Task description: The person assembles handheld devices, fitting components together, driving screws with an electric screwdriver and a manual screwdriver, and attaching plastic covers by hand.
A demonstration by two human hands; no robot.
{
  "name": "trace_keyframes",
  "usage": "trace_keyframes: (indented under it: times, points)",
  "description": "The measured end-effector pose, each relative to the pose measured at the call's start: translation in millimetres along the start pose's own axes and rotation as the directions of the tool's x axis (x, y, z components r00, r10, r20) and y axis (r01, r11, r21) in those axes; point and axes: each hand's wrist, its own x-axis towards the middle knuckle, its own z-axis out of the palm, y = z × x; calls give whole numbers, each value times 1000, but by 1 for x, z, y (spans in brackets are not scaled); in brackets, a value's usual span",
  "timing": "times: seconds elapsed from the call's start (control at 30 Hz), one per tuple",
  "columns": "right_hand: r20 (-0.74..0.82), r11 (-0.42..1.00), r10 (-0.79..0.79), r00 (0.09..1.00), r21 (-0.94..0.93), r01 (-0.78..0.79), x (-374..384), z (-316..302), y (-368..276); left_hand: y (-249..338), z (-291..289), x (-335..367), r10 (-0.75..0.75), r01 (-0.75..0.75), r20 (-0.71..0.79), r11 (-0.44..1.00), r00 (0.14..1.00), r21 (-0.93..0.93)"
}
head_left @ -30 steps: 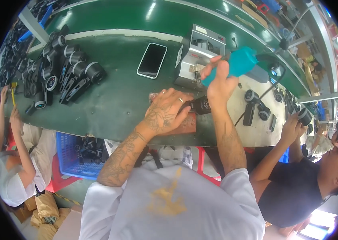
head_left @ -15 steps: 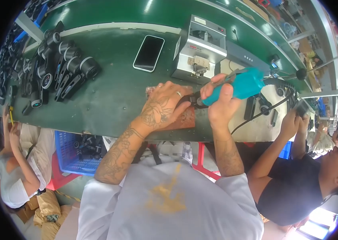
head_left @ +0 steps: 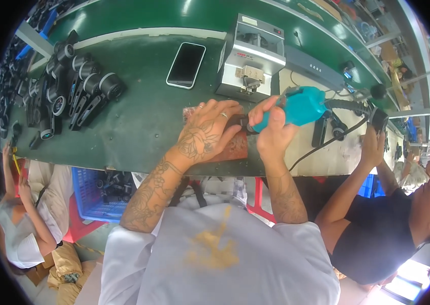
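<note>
My right hand [head_left: 275, 133] is wrapped round a teal electric screwdriver [head_left: 304, 105], held nearly level with its tip pointing left. My left hand [head_left: 207, 129] is closed over a dark part [head_left: 235, 122], mostly hidden under the fingers, so its kind does not show. The screwdriver's tip end meets that part between my two hands. Beneath them lies a reddish-brown mat [head_left: 233, 149] on the green tabletop. Just beyond my hands stands a grey metal machine [head_left: 250, 58] with a pale block on its front.
A phone [head_left: 186, 65] lies on the green table [head_left: 144, 122]. Several black handheld devices with round heads [head_left: 111, 85] are heaped at the left. A blue crate [head_left: 85, 195] stands below the edge. At right, a co-worker's hand [head_left: 373, 145] holds a dark piece near a black cable [head_left: 321, 149].
My right hand and the screwdriver have shifted slightly left, closer to my left hand. The co-worker at the right has raised a dark piece higher.
</note>
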Motion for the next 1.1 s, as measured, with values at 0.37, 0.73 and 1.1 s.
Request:
trace_keyframes:
  times: [0.37,0.73,1.1]
  points:
    - [-154,984,74,985,173,-47,-56,-30,-42,-1,-49,-47,-145,142,-243,989,959,-30]
    - [-111,980,195,974,70,-188,-92,-38,-51,-79,-162,-27,-279,216,-752,959,598,-185]
    - [-146,969,237,960,-35,-245,-119,-71,-82,136,169,160,-50,94,288,986,956,-139]
